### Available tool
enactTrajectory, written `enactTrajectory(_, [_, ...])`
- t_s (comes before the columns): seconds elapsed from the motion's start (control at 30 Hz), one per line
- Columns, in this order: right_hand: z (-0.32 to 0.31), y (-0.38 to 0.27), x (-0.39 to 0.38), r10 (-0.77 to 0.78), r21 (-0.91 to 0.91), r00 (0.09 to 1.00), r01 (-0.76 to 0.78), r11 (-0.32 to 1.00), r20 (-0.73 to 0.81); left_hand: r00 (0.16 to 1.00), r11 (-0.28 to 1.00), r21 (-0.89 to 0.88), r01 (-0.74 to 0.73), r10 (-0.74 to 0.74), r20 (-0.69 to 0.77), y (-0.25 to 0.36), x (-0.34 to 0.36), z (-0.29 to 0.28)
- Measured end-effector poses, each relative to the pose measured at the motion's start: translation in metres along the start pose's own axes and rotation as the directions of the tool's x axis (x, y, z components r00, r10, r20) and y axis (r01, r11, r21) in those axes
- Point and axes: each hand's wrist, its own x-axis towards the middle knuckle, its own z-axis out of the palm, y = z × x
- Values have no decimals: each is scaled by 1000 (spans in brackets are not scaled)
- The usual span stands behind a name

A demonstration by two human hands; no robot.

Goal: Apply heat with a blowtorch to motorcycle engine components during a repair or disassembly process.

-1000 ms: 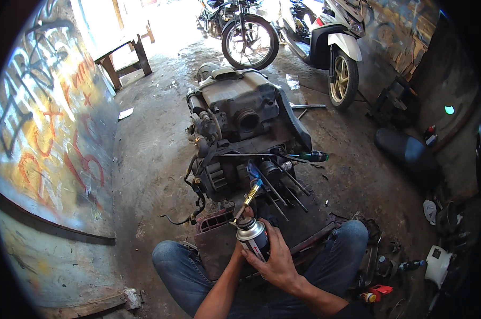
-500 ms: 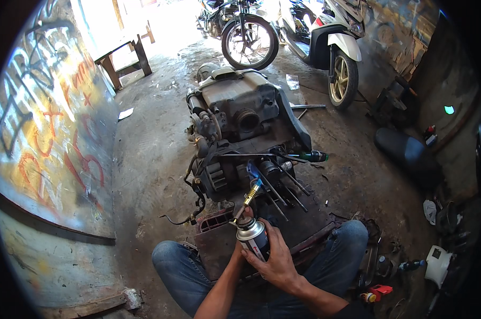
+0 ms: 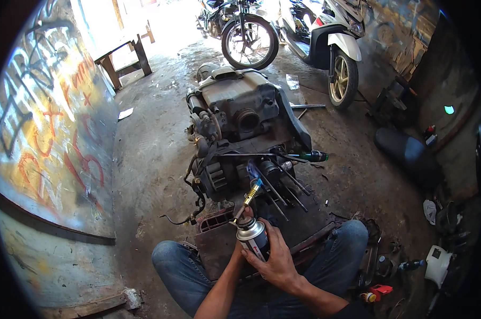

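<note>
Both your hands grip the gas canister, brass torch shooting blue flame toward the engine!

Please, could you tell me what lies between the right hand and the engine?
In the head view, a brass-coloured torch nozzle lies between the right hand and the engine, with a blue flame at its tip.
</note>
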Motion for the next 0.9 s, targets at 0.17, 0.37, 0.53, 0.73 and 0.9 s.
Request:
enactTrajectory(0.17, [-1,-3,1,-27,-14,1000,27,1000,-12,999,1000,18,-23,23,27,-8,3,-16])
enactTrajectory(0.37, [0,1,0,0,-12,1000,0,1000,-2,1000,1000,-9,-26,26,-8,-9,8,-20])
enactTrajectory(0.53, [0,0,0,7,-5,1000,-7,1000,-3,999,999,-29,-30,29,-38,-9,13,-20])
enactTrajectory(0.73, [0,-1,0,6,-4,1000,-6,1000,8,996,997,-55,-48,43,-82,-6,15,-19])
enactTrajectory(0.9, [0,-1,1,31,19,1000,-31,999,-3,993,999,-29,-39,36,-109,-4,12,6])
